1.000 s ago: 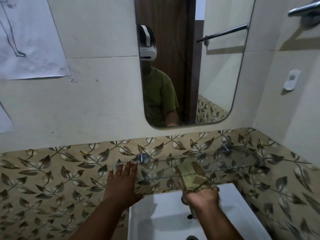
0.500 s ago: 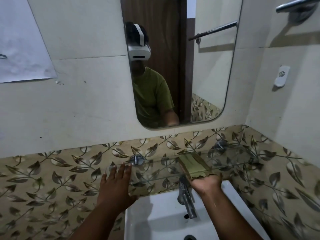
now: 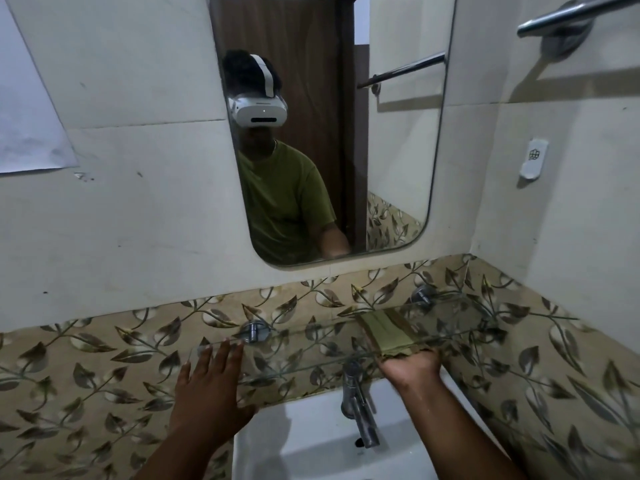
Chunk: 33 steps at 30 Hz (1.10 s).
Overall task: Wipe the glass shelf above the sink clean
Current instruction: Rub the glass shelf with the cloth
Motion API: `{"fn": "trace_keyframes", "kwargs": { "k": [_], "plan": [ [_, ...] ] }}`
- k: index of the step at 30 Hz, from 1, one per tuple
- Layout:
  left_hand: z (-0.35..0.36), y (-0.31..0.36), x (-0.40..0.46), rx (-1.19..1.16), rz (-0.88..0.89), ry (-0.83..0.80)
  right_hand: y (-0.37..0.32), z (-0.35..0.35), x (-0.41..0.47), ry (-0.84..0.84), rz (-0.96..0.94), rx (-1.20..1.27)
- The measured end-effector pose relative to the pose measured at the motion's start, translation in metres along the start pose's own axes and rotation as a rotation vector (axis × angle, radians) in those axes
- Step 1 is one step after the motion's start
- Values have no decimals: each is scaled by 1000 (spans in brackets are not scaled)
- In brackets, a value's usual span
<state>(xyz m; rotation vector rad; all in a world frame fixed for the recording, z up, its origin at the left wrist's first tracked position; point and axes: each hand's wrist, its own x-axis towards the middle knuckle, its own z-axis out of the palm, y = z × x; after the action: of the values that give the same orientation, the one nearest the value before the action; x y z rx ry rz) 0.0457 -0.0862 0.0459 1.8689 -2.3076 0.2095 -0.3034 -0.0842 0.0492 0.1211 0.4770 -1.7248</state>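
The clear glass shelf (image 3: 460, 320) runs along the leaf-patterned tiles above the white sink (image 3: 304, 434), held by two metal brackets. A folded green cloth (image 3: 386, 332) lies flat on the shelf, right of its middle. My right hand (image 3: 410, 367) is at the shelf's front edge, gripping the near end of the cloth; its fingers are hidden by the cloth. My left hand (image 3: 211, 393) is flat with fingers apart at the shelf's left end, its fingertips at the glass edge near the left bracket (image 3: 254, 332).
A chrome tap (image 3: 358, 407) stands just below the shelf between my hands. A mirror (image 3: 398, 150) hangs on the wall above and reflects me. A metal towel rail (image 3: 571, 12) and a white wall fitting (image 3: 533, 162) are on the right wall; paper (image 3: 24, 126) is on the left wall.
My right hand has pushed the cloth to the right and back toward the wall along the shelf. My left hand has stayed at the left end. The view has shifted.
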Motion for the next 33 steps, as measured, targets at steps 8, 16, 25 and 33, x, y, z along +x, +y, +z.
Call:
{"fn": "trace_keyframes", "kwargs": {
  "k": [8,16,25,33],
  "plan": [
    [1,1,1,5,-18,-9,-42,-33,-15,51,-107,68],
    [-3,5,-1,-1,-33,-9,-35,-9,9,-17,-73,73],
    [-15,13,-4,-19,-31,19,-78,-37,-14,21,-135,86],
    [-25,23,-6,-5,-54,9,-84,-12,9,127,-231,177]
  ]
}}
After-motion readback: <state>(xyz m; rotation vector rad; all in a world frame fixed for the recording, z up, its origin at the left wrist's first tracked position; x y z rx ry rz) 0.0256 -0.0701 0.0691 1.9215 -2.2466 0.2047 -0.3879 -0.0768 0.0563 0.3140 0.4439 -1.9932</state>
